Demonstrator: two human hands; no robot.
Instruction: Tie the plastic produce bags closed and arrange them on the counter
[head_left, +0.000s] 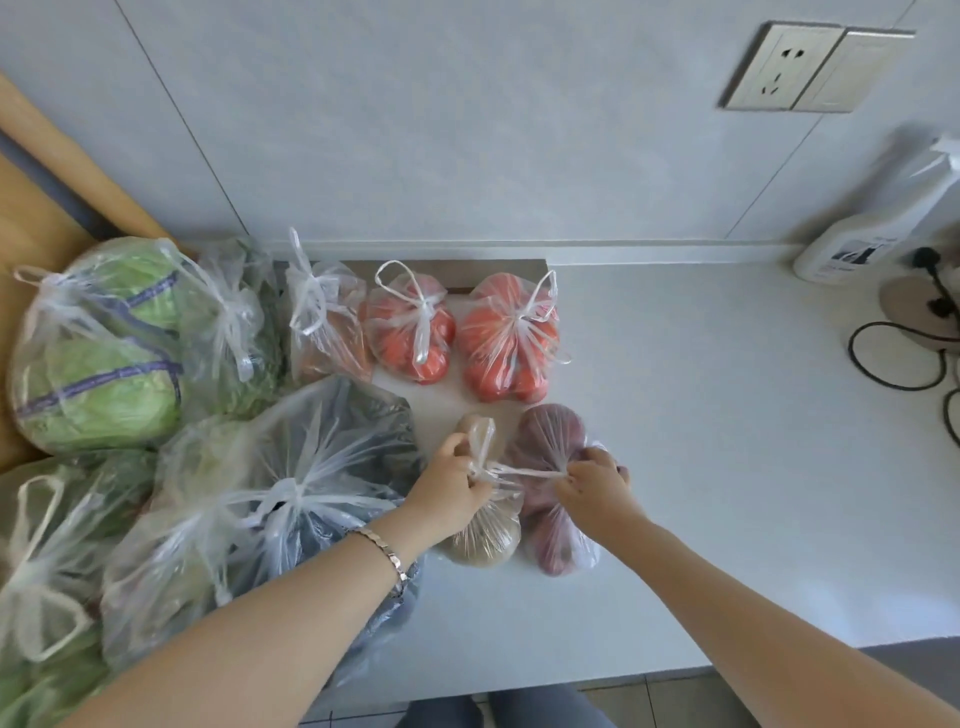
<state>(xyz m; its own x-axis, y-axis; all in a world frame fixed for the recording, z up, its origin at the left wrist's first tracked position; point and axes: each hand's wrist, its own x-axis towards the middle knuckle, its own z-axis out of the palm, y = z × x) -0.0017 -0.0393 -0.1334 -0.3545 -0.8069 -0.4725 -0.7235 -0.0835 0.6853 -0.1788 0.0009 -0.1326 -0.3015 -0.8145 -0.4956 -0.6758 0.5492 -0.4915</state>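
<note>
The potato bag (485, 540) lies on the counter (701, 467) under both hands, the left hand (454, 491) pinched shut on one handle and the right hand (592, 483) on the other, pulling the knot tight, with two tied tomato bags (506, 338) beyond them.

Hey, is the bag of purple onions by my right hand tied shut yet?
Not fully. Both hands, left hand and right hand, are pulling its handles taut across the onion bag; no finished bow shows.
</note>
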